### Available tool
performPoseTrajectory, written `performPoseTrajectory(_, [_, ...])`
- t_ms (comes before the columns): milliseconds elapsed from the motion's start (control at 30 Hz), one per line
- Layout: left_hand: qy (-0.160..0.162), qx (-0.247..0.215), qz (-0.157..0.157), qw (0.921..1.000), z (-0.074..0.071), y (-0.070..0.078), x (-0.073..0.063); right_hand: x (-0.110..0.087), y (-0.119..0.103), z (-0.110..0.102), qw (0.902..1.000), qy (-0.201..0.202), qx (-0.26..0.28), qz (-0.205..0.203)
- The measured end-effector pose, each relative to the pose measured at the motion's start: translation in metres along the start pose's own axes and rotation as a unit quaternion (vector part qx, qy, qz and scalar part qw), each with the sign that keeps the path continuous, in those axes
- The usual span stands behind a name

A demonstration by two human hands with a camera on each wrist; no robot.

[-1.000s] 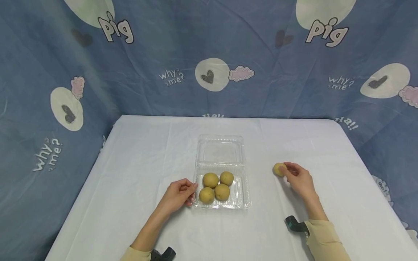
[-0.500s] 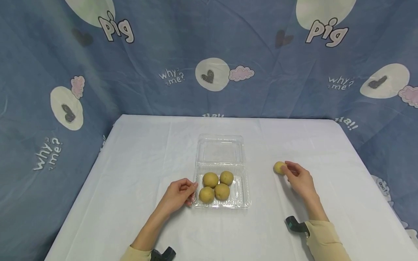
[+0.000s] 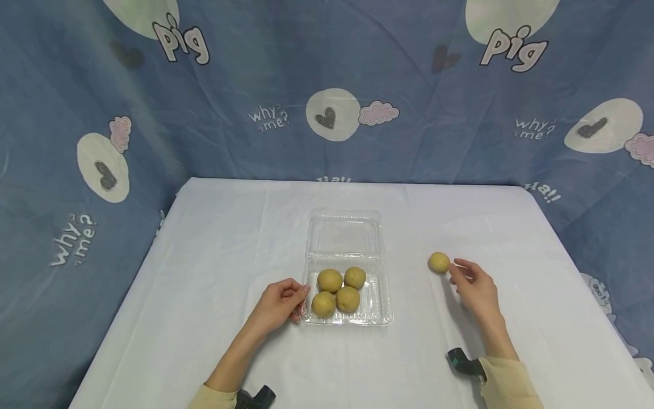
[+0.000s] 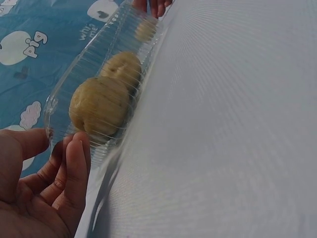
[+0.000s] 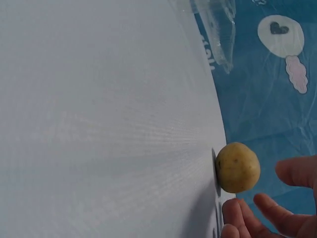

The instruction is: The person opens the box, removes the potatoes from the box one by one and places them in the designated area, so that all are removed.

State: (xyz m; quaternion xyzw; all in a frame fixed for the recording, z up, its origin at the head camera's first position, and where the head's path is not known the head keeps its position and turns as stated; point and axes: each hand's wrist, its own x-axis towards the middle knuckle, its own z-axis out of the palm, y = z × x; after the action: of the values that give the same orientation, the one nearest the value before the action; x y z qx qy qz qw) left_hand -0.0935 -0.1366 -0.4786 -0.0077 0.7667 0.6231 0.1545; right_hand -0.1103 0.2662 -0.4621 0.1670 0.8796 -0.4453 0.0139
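A clear plastic clamshell container [image 3: 375,295] lies with its lid folded back, several small yellow potatoes [image 3: 329,280] in its base. At its left edge, my left hand [image 3: 280,304] pinches the rim between thumb and fingers; the left wrist view shows the thumb [image 4: 34,143] on the rim. To the right of the container, a single potato [image 3: 439,262] rests on the white cloth. My right hand [image 3: 476,287] is just right of it, thumb and fingers spread apart. In the right wrist view a gap shows between that potato [image 5: 237,167] and the thumb [image 5: 297,171].
A white cloth [image 3: 225,227] covers the table. Behind and at the sides hangs a blue printed curtain [image 3: 327,159]. A dark device [image 3: 465,362] sits at the right wrist, another dark device [image 3: 255,397] at the left.
My right hand has let go of the single potato and drawn back slightly to the right, its fingers parting. The left hand stays at the container's edge.
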Motion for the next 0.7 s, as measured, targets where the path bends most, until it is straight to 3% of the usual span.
performPoseTrajectory(100, [-0.002,-0.001,-0.001,1.0,0.0,0.0,0.0,-0.006,-0.002,-0.001,0.9998,0.013,0.006,0.011])
performPoseTrajectory(233, [0.001,0.002,-0.003,1.0,0.0,0.001,-0.001,-0.014,-0.007,-0.001,0.9997,0.01,0.021,-0.011])
performPoseTrajectory(400, [0.003,0.004,-0.005,1.0,0.0,0.002,-0.001,-0.024,-0.016,0.007,0.9944,-0.029,0.046,-0.091])
performPoseTrajectory(600, [0.003,-0.001,-0.007,1.0,0.001,0.003,-0.002,-0.033,-0.026,0.025,0.9759,-0.056,0.058,-0.203])
performPoseTrajectory(700, [0.003,-0.002,-0.007,1.0,0.001,0.004,-0.002,-0.034,-0.029,0.033,0.9681,-0.06,0.046,-0.239])
